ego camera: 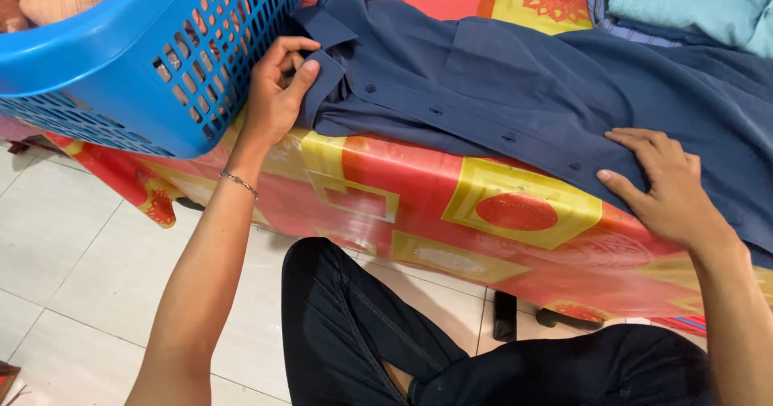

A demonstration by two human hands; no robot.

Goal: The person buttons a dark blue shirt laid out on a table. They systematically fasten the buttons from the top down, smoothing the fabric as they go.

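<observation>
Both hands on navy shirt (523, 92): left hand (278, 92) pinching collar, right hand (664, 184) flat.

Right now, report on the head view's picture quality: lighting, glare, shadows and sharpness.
Head view: light is soft and even; the navy button-up shirt reads sharp, its buttons and folds distinct. The glossy red-and-yellow tablecloth carries mild sheen, not blown out. The blue laundry basket casts little shadow. The left hand at the collar and the right hand flat on the shirt show no motion blur.
</observation>
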